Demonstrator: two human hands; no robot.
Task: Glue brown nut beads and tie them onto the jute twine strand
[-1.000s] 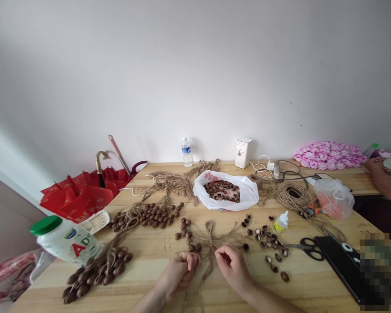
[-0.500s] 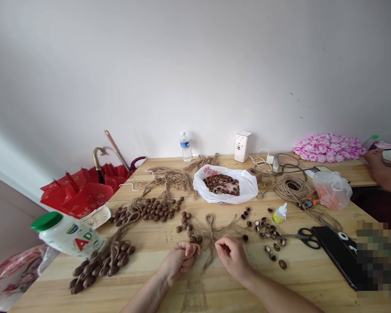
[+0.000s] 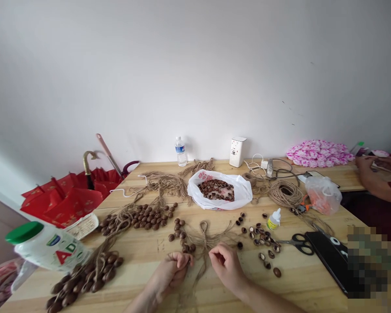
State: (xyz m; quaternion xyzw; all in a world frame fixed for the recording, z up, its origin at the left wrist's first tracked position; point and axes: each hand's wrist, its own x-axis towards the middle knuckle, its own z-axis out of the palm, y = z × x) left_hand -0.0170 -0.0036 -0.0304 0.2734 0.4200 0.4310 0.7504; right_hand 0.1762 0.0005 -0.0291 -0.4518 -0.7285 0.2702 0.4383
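My left hand [image 3: 172, 274] is closed in a loose fist just above the table, beside a looped bundle of twine [image 3: 204, 237] with strands spread out. On the bundle's other side my right hand [image 3: 228, 265] is closed, thumb and forefinger together. Whatever either hand grips, if anything, is hidden or too small to see. Brown nut shells [image 3: 179, 232] lie at the bundle's left, just beyond my left hand. Open half shells [image 3: 260, 234] are scattered to the right, near a small glue bottle [image 3: 274, 219].
A white plastic bag [image 3: 244, 195] holds more shells. Scissors [image 3: 301, 244] and a black phone-like slab [image 3: 326, 261] lie right, below a twine coil [image 3: 285, 194]. A green-capped jar [image 3: 48, 250] stands left by strung shells [image 3: 97, 278]. Another person's arm [image 3: 371, 178] rests far right.
My view has turned slightly, so the whole scene sits a little further left and lower. Both hands keep nearly the same closed pose beside the twine bundle.
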